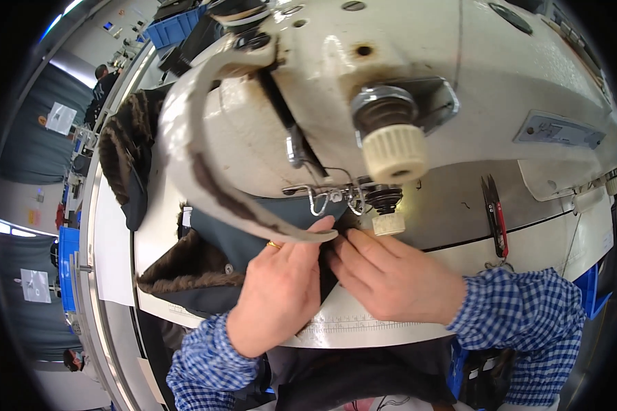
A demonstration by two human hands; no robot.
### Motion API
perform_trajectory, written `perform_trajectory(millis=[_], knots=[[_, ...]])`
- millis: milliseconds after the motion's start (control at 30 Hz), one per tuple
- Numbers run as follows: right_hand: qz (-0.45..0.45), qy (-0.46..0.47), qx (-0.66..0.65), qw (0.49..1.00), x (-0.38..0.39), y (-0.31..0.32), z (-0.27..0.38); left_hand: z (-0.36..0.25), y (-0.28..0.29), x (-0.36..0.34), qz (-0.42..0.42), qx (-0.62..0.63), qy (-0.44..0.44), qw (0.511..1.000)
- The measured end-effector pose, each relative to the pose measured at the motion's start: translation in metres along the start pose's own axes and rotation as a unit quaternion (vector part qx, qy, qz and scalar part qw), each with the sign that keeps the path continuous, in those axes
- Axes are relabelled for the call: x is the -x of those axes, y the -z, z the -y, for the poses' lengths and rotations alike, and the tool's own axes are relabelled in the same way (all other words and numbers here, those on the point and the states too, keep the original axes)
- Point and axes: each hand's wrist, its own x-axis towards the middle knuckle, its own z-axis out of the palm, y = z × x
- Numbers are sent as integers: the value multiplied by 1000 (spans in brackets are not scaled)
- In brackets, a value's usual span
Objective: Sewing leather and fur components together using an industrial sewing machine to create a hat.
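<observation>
Under the head of a white sewing machine (pixel 418 51) lies a dark grey-blue garment piece (pixel 233 222) with brown fur lining (pixel 195 264). My left hand (pixel 281 291) grips its edge close to the needle area, fingers bent and thumb near the tip of the machine's curved white guard. From the other side my right hand (pixel 397 277) pinches the same piece, its fingertips almost meeting those of the left. The guard and my fingers hide the exact spot where the fabric is held. A yellow ring is on my left hand.
Red-handled thread snips (pixel 497 219) lie on the machine bed right of the needle. Another fur-lined piece (pixel 134 154) rests at the far left of the table. A printed ruler (pixel 384 323) runs along the near edge. Blue bins (pixel 175 29) and two people stand farther off.
</observation>
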Motion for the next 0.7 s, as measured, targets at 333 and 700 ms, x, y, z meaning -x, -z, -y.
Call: perform_trajectory(millis=[333,700], knots=[[-15,35,6,999,4,-5,3,2,15,-4,88,-8,-54,995],[-27,-151,-30,988,7,-2,9,20,-30,-10,-134,48,-36,989]])
